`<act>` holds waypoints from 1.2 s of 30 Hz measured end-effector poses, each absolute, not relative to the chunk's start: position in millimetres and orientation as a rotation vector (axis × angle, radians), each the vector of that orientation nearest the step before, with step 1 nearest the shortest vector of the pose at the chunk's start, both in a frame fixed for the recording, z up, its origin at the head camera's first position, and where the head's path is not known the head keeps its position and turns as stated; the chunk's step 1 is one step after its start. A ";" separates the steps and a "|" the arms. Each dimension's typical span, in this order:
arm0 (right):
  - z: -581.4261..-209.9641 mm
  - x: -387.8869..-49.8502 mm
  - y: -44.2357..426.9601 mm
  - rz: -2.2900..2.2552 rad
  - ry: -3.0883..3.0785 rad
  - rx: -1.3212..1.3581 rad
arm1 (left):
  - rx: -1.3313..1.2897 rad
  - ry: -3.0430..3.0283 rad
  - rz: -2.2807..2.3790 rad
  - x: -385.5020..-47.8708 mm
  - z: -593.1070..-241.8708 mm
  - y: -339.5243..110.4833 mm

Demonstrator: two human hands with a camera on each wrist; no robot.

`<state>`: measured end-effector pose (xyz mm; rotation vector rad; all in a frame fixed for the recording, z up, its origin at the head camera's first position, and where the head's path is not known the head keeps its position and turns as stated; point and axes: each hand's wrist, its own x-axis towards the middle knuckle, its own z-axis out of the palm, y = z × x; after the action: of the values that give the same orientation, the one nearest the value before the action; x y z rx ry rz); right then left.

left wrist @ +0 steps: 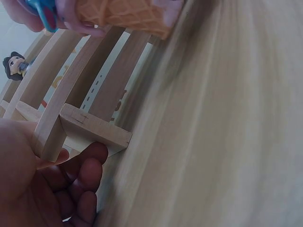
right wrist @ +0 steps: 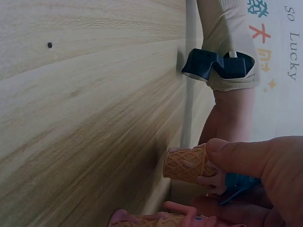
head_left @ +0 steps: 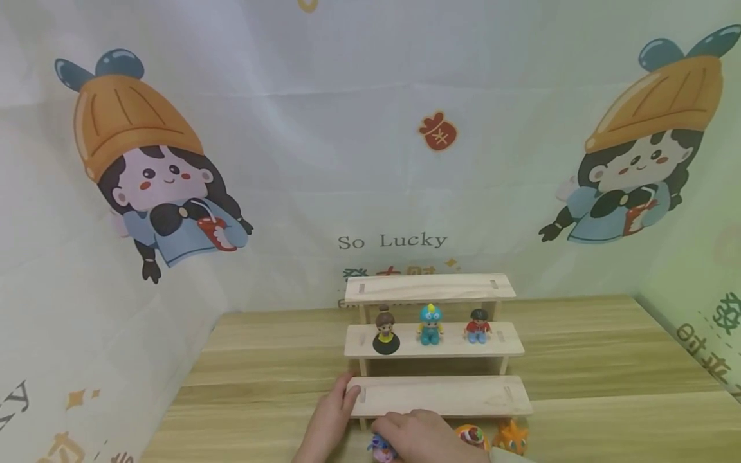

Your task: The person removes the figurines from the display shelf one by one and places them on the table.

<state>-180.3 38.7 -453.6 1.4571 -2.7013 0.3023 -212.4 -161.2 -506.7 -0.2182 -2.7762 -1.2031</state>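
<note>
A stepped wooden display stand (head_left: pixel 440 395) stands on the table. My left hand (head_left: pixel 331 411) holds the left end of its lowest board, and in the left wrist view the fingers (left wrist: pixel 90 172) curl beside the stand's side piece. My right hand (head_left: pixel 425 437), in front of that board, pinches a blue and pink figurine (head_left: pixel 381 448) with an ice-cream cone base (right wrist: pixel 187 165). The thumb presses the cone's side, and the cone is lifted off the table. Close to the right hand lies a second, pink cone figurine (right wrist: pixel 156 220), partly cut off by the frame.
On the middle step stand a brown-haired figurine (head_left: pixel 385 329), a teal figurine (head_left: pixel 430 326) and a red-jacketed figurine (head_left: pixel 478 326). An orange figurine (head_left: pixel 512 438) and a round orange toy (head_left: pixel 473 437) sit front right. Printed cloth (head_left: pixel 324 161) hangs behind the table (head_left: pixel 260 360).
</note>
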 end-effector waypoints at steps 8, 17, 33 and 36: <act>-461.2 -182.6 41.5 0.321 -2.687 1.502 | -0.217 -2.796 -1.235 -213.5 -506.0 -160.9; -464.9 -184.1 43.0 0.371 -2.787 1.497 | -0.209 -2.788 -1.218 -214.1 -506.7 -160.0; -441.8 -172.9 62.8 0.386 -2.692 1.379 | -0.209 -2.780 -1.209 -213.2 -505.5 -160.0; -433.7 -168.6 76.2 0.438 -2.734 1.264 | -0.178 -2.796 -1.206 -213.3 -507.1 -159.3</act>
<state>-168.6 76.2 -433.7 1.2638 -2.7340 0.4379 -213.3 -159.3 -507.1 -0.1783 -2.7961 -1.2058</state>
